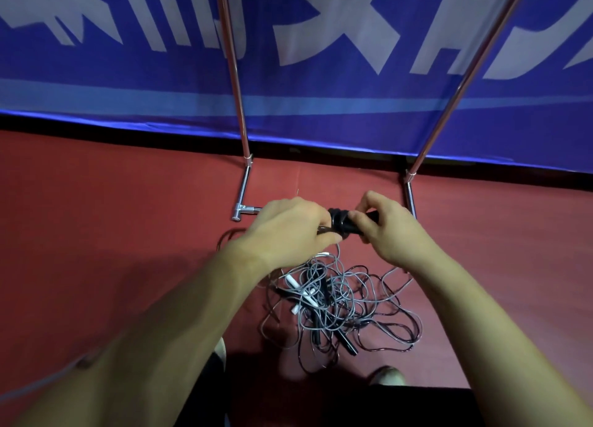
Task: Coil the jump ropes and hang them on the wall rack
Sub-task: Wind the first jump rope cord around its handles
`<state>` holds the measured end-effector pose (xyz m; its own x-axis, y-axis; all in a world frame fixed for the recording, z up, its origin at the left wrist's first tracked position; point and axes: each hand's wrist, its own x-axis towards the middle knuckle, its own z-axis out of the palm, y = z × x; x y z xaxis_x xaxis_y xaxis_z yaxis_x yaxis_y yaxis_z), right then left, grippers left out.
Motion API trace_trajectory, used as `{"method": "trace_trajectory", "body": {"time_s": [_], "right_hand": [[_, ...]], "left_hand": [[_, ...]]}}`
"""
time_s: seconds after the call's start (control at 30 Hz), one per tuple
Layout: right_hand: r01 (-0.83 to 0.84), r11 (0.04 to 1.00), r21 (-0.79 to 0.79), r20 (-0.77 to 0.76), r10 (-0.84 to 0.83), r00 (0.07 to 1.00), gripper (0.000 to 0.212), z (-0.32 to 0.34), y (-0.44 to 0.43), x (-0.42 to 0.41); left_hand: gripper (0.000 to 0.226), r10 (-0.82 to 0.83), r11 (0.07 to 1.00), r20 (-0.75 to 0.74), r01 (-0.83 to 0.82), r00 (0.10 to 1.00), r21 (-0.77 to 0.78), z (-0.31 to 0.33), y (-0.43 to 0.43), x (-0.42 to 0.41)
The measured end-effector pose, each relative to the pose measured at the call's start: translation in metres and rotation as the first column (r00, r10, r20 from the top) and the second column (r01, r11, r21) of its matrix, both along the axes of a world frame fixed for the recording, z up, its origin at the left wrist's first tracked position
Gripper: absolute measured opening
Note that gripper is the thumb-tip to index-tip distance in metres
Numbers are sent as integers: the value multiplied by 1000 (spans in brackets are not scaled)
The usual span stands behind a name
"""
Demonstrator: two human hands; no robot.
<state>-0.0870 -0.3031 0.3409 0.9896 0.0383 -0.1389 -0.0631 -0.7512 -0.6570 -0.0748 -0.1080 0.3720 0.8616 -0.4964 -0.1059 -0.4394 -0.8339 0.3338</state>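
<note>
Head view: the rack (239, 105) stands far, and tangled jump ropes (340, 304) lie on the floor (128, 218) near me. My left hand (288, 230) and right hand (390, 230) both grip one black bundle (340, 223) above that pile. I'd wrap snugly, with even tension.

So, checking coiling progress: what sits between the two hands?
A black jump-rope bundle, cord wound round it, held by the left hand and right hand; head view.

Red floor (96, 202); blue banner (321, 83) w/ big white lettering, pale-blue stripe, across back; dim light.
</note>
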Motion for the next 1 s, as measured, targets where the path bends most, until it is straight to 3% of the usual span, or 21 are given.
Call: {"method": "trace_trajectory", "body": {"time_s": [0.07, 0.13, 0.27, 0.37, 0.47, 0.57, 0.63, 0.77, 0.83, 0.9, 1.0], "right_hand": [[-149, 987, 58, -87, 153, 984, 21, 9, -4, -2], [-233, 946, 227, -176, 275, 945, 20, 16, -4, -7], [-203, 852, 483, -255, 358, 898, 17, 25, 1, -12], [-157, 780, 606, -227, 359, 905, 21, 30, 4, -13], [-67, 643, 763, -183, 314, 932, 18, 32, 6, -11], [30, 485, 874, -155, 221, 963, 17, 31, 12, -9], [81, 442, 893, -151, 125, 981, 21, 31, 14, -7], [83, 537, 839, -103, 6, 995, 21, 32, 9, -4], [61, 619, 783, -71, -8, 997, 20, 33, 4, -4], [28, 683, 729, -39, 1, 999, 20, 33, -1, -5], [-39, 757, 652, 20, 35, 999, 15, 34, -5, -8]], "left_hand": [[35, -15, 991, -99, 2, 995, -131, -1, 8, 6], [32, -65, 949, -276, -26, 959, -313, -4, 14, 10], [46, -155, 842, -439, -114, 885, -527, -8, 17, 12], [65, -175, 779, -488, -183, 855, -600, -12, 16, 14], [53, -208, 678, -609, -336, 765, -654, -7, 13, 14], [42, -192, 501, -705, -550, 682, -668, -6, -4, 10], [47, -235, 359, -753, -665, 615, -655, -8, -12, 9], [70, -437, 226, -777, -781, 453, -582, -3, -5, 14], [79, -509, 205, -771, -817, 382, -540, -1, 2, 16], [77, -510, 241, -779, -808, 366, -538, -1, 4, 15], [57, -402, 338, -810, -753, 427, -565, -3, -1, 10]]}}
